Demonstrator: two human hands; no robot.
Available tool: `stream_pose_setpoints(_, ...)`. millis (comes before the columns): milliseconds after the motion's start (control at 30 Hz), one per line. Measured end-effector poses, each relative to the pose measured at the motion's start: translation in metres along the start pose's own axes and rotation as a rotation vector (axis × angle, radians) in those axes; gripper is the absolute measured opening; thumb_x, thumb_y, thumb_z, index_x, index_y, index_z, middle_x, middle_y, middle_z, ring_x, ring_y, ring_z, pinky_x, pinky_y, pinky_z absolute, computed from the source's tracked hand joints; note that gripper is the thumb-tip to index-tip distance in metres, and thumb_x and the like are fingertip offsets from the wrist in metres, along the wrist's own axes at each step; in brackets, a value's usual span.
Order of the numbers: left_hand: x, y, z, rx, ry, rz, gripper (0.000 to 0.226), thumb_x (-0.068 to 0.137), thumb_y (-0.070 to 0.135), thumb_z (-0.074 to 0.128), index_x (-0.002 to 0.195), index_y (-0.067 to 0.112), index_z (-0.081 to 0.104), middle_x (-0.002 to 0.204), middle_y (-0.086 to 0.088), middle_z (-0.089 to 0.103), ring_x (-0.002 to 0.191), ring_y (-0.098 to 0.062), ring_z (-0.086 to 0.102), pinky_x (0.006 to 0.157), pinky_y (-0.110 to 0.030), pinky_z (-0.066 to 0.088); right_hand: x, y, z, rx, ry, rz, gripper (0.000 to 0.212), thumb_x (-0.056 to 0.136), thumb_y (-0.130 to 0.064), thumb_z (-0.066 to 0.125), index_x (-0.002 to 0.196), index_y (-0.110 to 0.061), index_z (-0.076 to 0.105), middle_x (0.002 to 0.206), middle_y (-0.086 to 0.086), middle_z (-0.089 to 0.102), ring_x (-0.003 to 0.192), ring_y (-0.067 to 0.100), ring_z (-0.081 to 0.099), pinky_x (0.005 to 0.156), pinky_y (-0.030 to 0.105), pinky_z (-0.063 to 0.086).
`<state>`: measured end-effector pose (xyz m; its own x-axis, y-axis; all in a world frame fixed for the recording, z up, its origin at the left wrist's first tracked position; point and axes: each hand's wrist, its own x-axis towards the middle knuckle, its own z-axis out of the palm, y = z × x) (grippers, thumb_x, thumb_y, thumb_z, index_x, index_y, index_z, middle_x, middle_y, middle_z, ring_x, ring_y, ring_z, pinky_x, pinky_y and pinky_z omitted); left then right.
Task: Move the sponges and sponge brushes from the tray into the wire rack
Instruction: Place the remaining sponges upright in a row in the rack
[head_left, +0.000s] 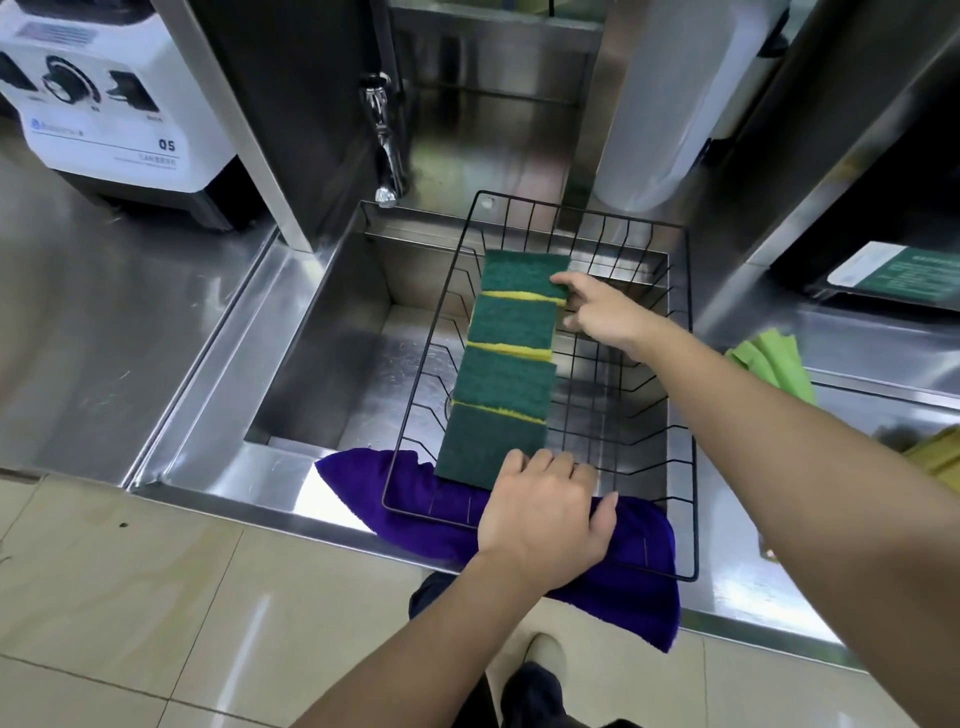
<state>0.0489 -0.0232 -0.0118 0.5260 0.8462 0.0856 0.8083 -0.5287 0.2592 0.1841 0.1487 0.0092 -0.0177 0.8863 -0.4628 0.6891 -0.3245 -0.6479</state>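
Note:
A black wire rack (691, 415) sits over the steel sink. Inside it, along its left side, several green-and-yellow sponges lie in an overlapping row, green side up. My right hand (602, 317) reaches in from the right and pinches the right edge of the farthest sponge (522, 275). My left hand (545, 514) rests on the rack's near rim, fingers curled over the wire and touching the nearest sponge (488, 447). At the far right edge, part of a yellow-green object (935, 457) shows; I cannot tell what it is. No tray is clearly in view.
A purple cloth (623, 587) lies under the rack's near edge on the counter lip. The sink basin (337, 374) lies below, with a tap (387, 150) at the back. A white blender base (104, 104) stands back left. A green cloth (774, 358) lies right.

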Motion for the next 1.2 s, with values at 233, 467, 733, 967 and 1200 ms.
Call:
stream_pose_setpoints(233, 0.0, -0.001, -0.002, 0.013, -0.022, -0.019, 0.043, 0.083, 0.042, 0.034, 0.072, 0.014, 0.065, 0.067, -0.002, 0.064, 0.065, -0.022, 0.057, 0.065, -0.035, 0.045, -0.001, -0.003, 0.007, -0.009, -0.089, 0.101, 0.052, 0.09, 0.001, 0.045, 0.135, -0.019, 0.028, 0.133, 0.015, 0.047, 0.114, 0.025, 0.049, 0.106, 0.045, 0.037)
stream_pose_setpoints(467, 0.0, 0.0, -0.003, 0.019, -0.033, -0.021, 0.042, 0.084, 0.041, 0.036, 0.071, 0.013, 0.064, 0.067, -0.003, 0.064, 0.063, -0.022, 0.056, 0.064, -0.035, 0.044, -0.001, 0.0, 0.015, 0.126, -0.062, 0.074, 0.062, 0.085, -0.009, 0.063, 0.137, -0.017, 0.03, 0.14, 0.011, 0.042, 0.125, 0.028, 0.044, 0.109, 0.042, 0.036)
stream_pose_setpoints(733, 0.0, 0.0, -0.002, 0.008, -0.047, -0.019, 0.041, 0.083, 0.04, 0.035, 0.072, 0.014, 0.065, 0.067, -0.002, 0.064, 0.063, -0.022, 0.055, 0.063, -0.034, 0.043, -0.01, -0.003, 0.006, 0.039, 0.164, -0.025, 0.058, 0.089, -0.012, 0.06, 0.14, -0.008, 0.033, 0.134, 0.012, 0.045, 0.121, 0.025, 0.046, 0.096, 0.033, 0.039)
stream_pose_setpoints(967, 0.003, 0.009, -0.005, 0.003, -0.056, -0.006, 0.05, 0.084, 0.049, 0.034, 0.073, 0.013, 0.066, 0.068, -0.003, 0.065, 0.065, -0.024, 0.059, 0.063, -0.036, 0.046, -0.049, 0.025, -0.039, -0.052, 0.547, -0.063, 0.026, 0.088, -0.015, 0.051, 0.113, -0.013, 0.059, 0.108, 0.013, 0.067, 0.099, 0.029, 0.061, 0.091, 0.038, 0.049)
stream_pose_setpoints(1200, 0.003, 0.043, 0.0, 0.077, -0.125, 0.112, 0.059, 0.088, 0.061, 0.027, 0.084, 0.015, 0.064, 0.086, -0.003, 0.069, 0.081, -0.023, 0.061, 0.073, -0.036, 0.042, -0.1, 0.096, -0.075, -0.076, 0.749, 0.154, 0.04, 0.087, -0.028, 0.057, 0.119, -0.006, 0.05, 0.122, 0.018, 0.057, 0.112, 0.037, 0.054, 0.091, 0.042, 0.045)
